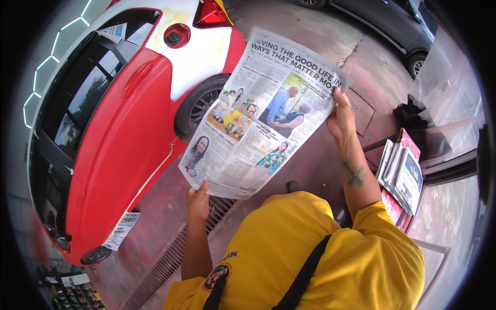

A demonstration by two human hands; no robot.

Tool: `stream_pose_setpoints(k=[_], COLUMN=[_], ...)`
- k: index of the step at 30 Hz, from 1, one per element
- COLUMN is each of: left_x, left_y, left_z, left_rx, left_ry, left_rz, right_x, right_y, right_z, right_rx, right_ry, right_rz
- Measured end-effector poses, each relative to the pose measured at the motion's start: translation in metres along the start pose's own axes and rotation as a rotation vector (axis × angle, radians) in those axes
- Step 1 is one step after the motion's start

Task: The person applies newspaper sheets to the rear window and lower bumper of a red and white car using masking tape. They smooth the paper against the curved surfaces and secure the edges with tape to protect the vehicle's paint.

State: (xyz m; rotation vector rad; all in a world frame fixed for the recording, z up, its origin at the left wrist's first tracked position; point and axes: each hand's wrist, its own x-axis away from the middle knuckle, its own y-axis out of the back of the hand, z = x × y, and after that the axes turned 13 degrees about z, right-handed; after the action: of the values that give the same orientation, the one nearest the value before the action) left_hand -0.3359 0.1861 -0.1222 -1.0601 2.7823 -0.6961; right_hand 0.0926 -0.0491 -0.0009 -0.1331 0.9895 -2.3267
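From my end, one relation counted: the newspaper sheet (263,119) against the red car (124,139). Head view put the sheet just off the car's flank, its near long edge overlapping the rear wheel (196,111). Couldn't confirm contact; one camera, so the gap in depth was unclear. I read them as apart.

Long axis ran roughly parallel to the car's lower flank, top end toward the car's tail, bottom end toward its front. Fisheye bend, so I took that angle as approximate.

Left hand (198,202) was nearer the car: fingers pinched on the sheet's bottom edge, thumb on the printed face, rest hidden behind the paper. Right hand (341,119) was on the side away from the car, fingers gripping near the upper corner, thumb showing at the edge. So the sheet lay up and tailward from the left fingers, and toward the car from the right ones. My call: the left side had the shorter reach to the bodywork, and the right corner set the angle.

Also logged: newspaper stack (400,173), well apart from the car, beyond the right arm; floor grate (174,253) alongside the car.
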Motion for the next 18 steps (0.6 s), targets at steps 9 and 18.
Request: stream_pose_setpoints(k=[9, 18], left_x=[-0.060, -0.075], left_y=[-0.084, -0.152], left_z=[-0.074, -0.177], left_rx=[-0.941, -0.841], left_ry=[-0.251, -0.440], left_rz=[-0.203, 0.230], right_x=[-0.047, -0.093], right_y=[-0.028, -0.097], right_z=[0.026, 0.059], right_rx=[0.076, 0.240], right_ry=[-0.208, -0.096], right_rz=[0.849, 0.736])
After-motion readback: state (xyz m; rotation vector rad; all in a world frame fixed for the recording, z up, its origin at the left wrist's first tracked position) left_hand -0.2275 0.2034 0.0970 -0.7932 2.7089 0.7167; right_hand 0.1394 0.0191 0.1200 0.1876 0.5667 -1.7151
